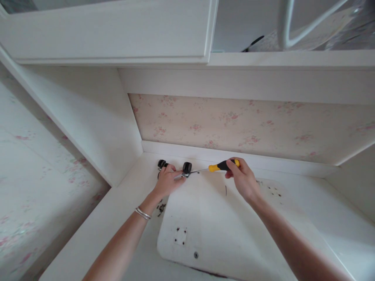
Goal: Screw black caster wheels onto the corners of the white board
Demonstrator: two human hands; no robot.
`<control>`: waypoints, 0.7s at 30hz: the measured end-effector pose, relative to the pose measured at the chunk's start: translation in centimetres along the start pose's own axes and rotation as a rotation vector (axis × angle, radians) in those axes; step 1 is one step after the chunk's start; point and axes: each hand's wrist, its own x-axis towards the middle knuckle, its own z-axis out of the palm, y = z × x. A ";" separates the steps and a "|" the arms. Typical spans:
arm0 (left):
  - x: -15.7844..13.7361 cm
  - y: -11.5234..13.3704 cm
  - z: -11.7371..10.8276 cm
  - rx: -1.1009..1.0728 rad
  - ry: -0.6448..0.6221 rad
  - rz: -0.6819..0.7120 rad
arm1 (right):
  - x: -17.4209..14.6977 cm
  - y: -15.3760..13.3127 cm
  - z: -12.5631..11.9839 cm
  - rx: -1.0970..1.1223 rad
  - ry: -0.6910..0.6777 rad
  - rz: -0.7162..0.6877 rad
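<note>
My right hand is closed around the yellow and black handle of a screwdriver. The screwdriver's thin shaft points left, its tip meeting the metal plate of a black caster wheel. With its fingers on that plate, my left hand steadies the caster on the white board. More black caster wheels lie just behind the left hand, partly hidden by it. Small groups of dark screw holes mark the board's near left and far right corners. A silver bracelet circles my left wrist.
The board rests on a white surface in a recess with flowered wallpaper behind it. Overhead, a white cabinet front and an open compartment with a white rail hang close. A small dark bit pile lies left of the board.
</note>
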 end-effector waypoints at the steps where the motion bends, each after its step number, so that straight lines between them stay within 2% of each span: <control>1: -0.1 0.0 0.0 -0.001 0.007 0.002 | -0.1 0.1 0.2 0.015 0.001 0.005; 9: -0.5 0.5 -0.5 0.006 0.029 0.074 | -0.5 0.0 1.0 0.038 -0.039 0.034; 16: -1.5 1.3 -0.9 0.061 0.020 0.077 | -1.4 -1.4 1.6 -0.035 -0.037 0.038; 21: -2.1 2.5 -1.0 0.112 0.007 0.067 | -2.9 -1.1 2.8 -0.076 -0.038 0.023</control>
